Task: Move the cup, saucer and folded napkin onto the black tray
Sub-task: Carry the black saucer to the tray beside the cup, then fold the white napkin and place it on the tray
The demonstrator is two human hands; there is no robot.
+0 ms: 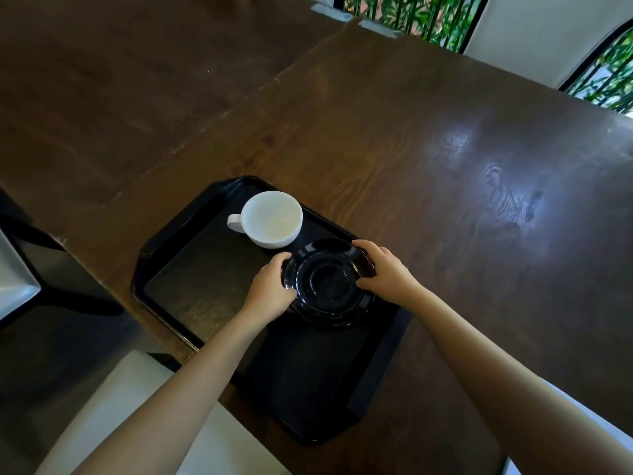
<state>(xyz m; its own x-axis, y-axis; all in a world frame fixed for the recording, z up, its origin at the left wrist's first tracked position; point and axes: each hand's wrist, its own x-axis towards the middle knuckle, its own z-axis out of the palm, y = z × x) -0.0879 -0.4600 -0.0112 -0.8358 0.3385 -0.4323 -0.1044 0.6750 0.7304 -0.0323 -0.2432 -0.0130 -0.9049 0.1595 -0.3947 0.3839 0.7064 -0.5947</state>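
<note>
Left hand (270,289) and right hand (383,272) grasp the black saucer (329,282); lower it flat (clear of the white cup (272,219)) onto the black tray (191,286).

Both forearms are bare to the hands: left hand (270,286), right hand (385,270). No rings, watch or sleeves are visible.

no text, label, brand, number or sign can be read anywhere in view. none is seen on the white cup (272,219) beyond the hands, on the black saucer (329,282) between them, on the black tray (191,269) or on the wooden surface (445,186).
</note>
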